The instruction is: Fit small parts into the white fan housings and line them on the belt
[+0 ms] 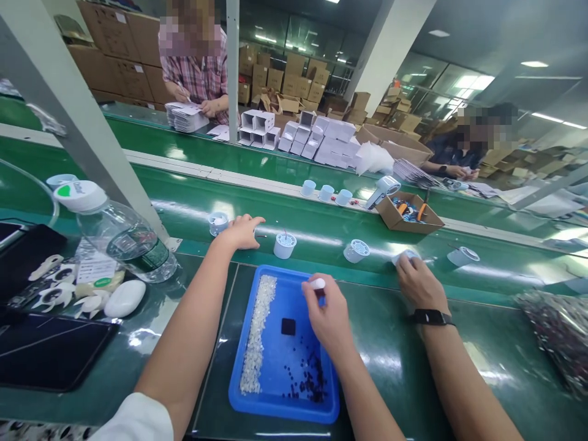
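Note:
My left hand [242,233] reaches over the green belt with its fingers stretched apart. Beside its wrist stands a pale-blue round plastic housing [218,224], and a short thin wire end shows by the fingertips. To its right is another such housing [285,245] with a wire on top. My right hand [327,312] is closed around a small white-ended tool [316,283]; its lower part is dark and mostly hidden. That hand is above the right side of a blue tray [235,373], which holds translucent white bits [257,331], small black pieces [315,380] and a black square [288,326].
A co-worker's hand [413,278] with a black wristband touches a housing at right. More housings [357,250] sit along the belt. A water bottle [131,239] stands at left beside a white mouse [125,298]. A carton of tools [408,214] lies beyond; bagged parts [555,331] are at right.

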A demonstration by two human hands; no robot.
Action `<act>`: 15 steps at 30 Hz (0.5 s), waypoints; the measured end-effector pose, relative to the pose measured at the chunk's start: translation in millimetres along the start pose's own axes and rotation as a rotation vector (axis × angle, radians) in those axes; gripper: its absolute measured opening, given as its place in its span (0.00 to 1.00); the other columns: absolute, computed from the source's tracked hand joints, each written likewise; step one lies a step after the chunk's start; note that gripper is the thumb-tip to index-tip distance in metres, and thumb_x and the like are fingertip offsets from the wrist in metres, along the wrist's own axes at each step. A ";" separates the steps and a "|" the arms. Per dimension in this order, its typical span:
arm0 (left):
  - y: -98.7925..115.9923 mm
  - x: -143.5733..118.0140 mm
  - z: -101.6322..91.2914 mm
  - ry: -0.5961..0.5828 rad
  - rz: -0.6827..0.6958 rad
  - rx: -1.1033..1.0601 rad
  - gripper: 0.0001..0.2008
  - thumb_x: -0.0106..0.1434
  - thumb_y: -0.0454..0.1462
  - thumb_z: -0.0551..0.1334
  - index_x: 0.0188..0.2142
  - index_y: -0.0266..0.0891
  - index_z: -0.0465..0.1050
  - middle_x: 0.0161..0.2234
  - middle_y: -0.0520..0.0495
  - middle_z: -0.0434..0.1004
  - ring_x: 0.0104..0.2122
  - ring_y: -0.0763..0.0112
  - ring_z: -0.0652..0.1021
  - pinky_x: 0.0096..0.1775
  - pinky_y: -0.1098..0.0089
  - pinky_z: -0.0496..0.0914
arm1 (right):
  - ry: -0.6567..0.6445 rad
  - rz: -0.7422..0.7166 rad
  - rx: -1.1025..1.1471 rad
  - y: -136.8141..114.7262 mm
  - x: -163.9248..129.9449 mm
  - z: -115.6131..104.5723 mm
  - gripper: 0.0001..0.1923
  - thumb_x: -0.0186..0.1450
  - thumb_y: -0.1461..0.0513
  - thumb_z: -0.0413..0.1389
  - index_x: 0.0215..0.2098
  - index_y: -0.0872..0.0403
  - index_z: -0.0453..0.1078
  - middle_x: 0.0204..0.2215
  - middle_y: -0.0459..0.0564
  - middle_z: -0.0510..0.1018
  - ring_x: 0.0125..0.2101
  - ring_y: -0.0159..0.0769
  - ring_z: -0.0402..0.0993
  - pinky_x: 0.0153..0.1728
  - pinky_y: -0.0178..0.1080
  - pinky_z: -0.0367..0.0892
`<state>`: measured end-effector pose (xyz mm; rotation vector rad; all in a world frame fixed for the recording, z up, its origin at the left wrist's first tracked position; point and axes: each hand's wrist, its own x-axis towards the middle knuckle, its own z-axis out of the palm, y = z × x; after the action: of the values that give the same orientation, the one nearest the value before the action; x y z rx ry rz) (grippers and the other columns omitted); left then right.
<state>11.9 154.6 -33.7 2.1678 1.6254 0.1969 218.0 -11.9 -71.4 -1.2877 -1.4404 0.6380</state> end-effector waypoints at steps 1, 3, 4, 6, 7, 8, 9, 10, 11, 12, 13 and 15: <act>-0.4 0.8 0.4 0.001 -0.007 0.012 0.34 0.49 0.35 0.63 0.58 0.42 0.63 0.53 0.37 0.66 0.56 0.46 0.64 0.57 0.50 0.59 | 0.049 -0.005 -0.028 0.2 -2.9 -4.1 0.10 0.68 0.55 0.53 0.33 0.52 0.64 0.26 0.43 0.68 0.26 0.34 0.64 0.29 0.36 0.61; -1.1 2.6 0.0 0.016 -0.009 0.015 0.29 0.53 0.34 0.60 0.56 0.42 0.64 0.51 0.39 0.67 0.55 0.51 0.65 0.56 0.54 0.61 | 0.137 0.003 -0.055 3.2 -10.1 -10.9 0.11 0.69 0.55 0.52 0.32 0.52 0.62 0.25 0.42 0.67 0.25 0.33 0.63 0.28 0.35 0.60; -1.3 3.5 -0.7 0.026 -0.009 0.010 0.28 0.55 0.35 0.58 0.56 0.42 0.64 0.51 0.40 0.67 0.55 0.53 0.65 0.56 0.57 0.62 | 0.163 0.012 -0.051 5.6 -13.6 -13.0 0.11 0.70 0.55 0.51 0.32 0.52 0.62 0.24 0.42 0.66 0.24 0.33 0.64 0.27 0.35 0.60; -0.6 4.4 -2.0 0.040 -0.011 0.002 0.26 0.57 0.36 0.56 0.57 0.43 0.62 0.53 0.41 0.66 0.55 0.56 0.65 0.55 0.61 0.63 | 0.187 0.024 -0.028 10.6 -19.3 -14.8 0.11 0.70 0.54 0.51 0.33 0.52 0.61 0.25 0.42 0.67 0.24 0.32 0.65 0.26 0.34 0.61; 0.6 4.5 -2.0 0.034 -0.012 0.003 0.26 0.57 0.36 0.55 0.57 0.43 0.62 0.53 0.41 0.65 0.56 0.56 0.64 0.55 0.61 0.63 | 0.196 0.028 -0.017 12.8 -21.1 -14.7 0.11 0.70 0.54 0.51 0.34 0.52 0.61 0.26 0.42 0.67 0.24 0.32 0.65 0.26 0.34 0.61; 2.7 4.3 -1.3 0.016 -0.010 0.008 0.26 0.57 0.36 0.55 0.56 0.43 0.62 0.53 0.41 0.65 0.56 0.55 0.64 0.54 0.61 0.63 | 0.202 0.029 -0.012 14.4 -22.1 -14.2 0.11 0.70 0.54 0.51 0.34 0.52 0.61 0.26 0.42 0.67 0.25 0.32 0.65 0.26 0.33 0.61; 5.7 3.9 0.3 -0.016 -0.004 0.015 0.26 0.56 0.37 0.57 0.56 0.43 0.63 0.53 0.40 0.65 0.56 0.55 0.64 0.54 0.60 0.64 | 0.202 0.030 -0.012 15.5 -22.5 -13.4 0.11 0.70 0.54 0.51 0.35 0.52 0.61 0.27 0.43 0.67 0.25 0.32 0.65 0.26 0.33 0.61; 9.6 3.3 2.7 -0.053 0.005 0.025 0.27 0.54 0.39 0.59 0.55 0.43 0.64 0.53 0.40 0.65 0.55 0.53 0.64 0.54 0.59 0.64 | 0.197 0.030 -0.014 16.1 -22.3 -12.6 0.11 0.70 0.54 0.51 0.35 0.52 0.61 0.27 0.43 0.68 0.25 0.32 0.65 0.26 0.33 0.61; 14.3 2.7 6.0 -0.086 0.014 0.035 0.30 0.52 0.43 0.62 0.55 0.44 0.64 0.54 0.40 0.65 0.55 0.52 0.64 0.53 0.58 0.64 | 0.190 0.031 -0.013 16.3 -21.9 -11.8 0.11 0.70 0.54 0.51 0.35 0.52 0.61 0.26 0.43 0.68 0.25 0.32 0.65 0.26 0.33 0.61; 19.5 2.1 9.7 -0.106 0.016 0.047 0.33 0.49 0.47 0.64 0.56 0.45 0.64 0.55 0.40 0.64 0.55 0.50 0.64 0.54 0.56 0.64 | 0.181 0.030 -0.013 16.3 -21.3 -11.2 0.11 0.70 0.54 0.50 0.35 0.52 0.61 0.26 0.43 0.68 0.25 0.32 0.65 0.26 0.33 0.61; 24.9 1.7 13.8 -0.108 0.012 0.059 0.37 0.47 0.51 0.66 0.56 0.45 0.63 0.56 0.39 0.62 0.56 0.48 0.63 0.54 0.52 0.62 | 0.174 0.029 -0.014 16.1 -20.8 -10.8 0.10 0.70 0.54 0.50 0.35 0.52 0.61 0.26 0.42 0.68 0.25 0.32 0.65 0.27 0.33 0.62; 34.9 1.4 21.8 -0.076 -0.009 0.080 0.42 0.44 0.56 0.66 0.56 0.45 0.62 0.58 0.38 0.58 0.58 0.44 0.59 0.55 0.46 0.60 | 0.164 0.023 -0.018 16.0 -20.2 -10.5 0.10 0.70 0.54 0.50 0.35 0.52 0.61 0.26 0.42 0.68 0.25 0.32 0.66 0.28 0.34 0.62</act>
<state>50.9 142.6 -39.2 2.1986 1.6267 0.0465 230.9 -28.8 -89.3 -1.3402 -1.3018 0.5228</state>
